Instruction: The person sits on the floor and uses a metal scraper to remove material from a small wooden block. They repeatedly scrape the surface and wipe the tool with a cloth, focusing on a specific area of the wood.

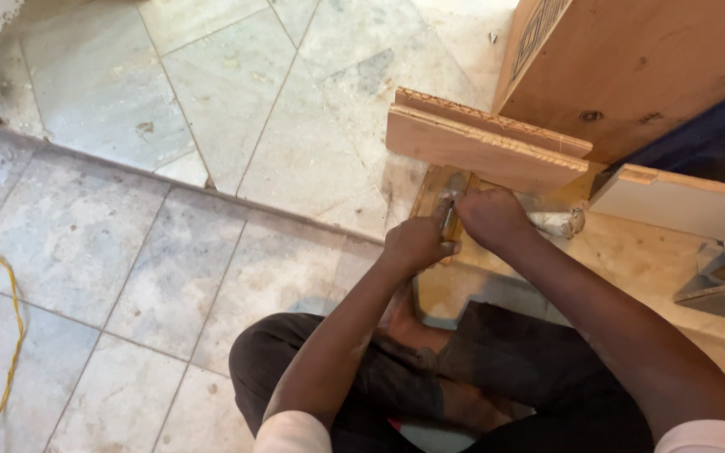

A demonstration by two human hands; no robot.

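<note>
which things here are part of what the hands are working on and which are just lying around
In use:
left hand and right hand, both gripping a narrow metal tool
wooden strip under the tool
stacked plywood pieces just beyond it

Lying about:
yellow cord on the tiled floor
large plywood panel
white-faced board
crumpled grey wad

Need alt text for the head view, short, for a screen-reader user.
Seen from above, a seated person's left hand and right hand close together around a small metal tool, pressed against a narrow wooden strip on the floor. Stacked plywood boards lie just beyond the hands, with grey stone floor tiles and a yellow cord off to the left.
</note>
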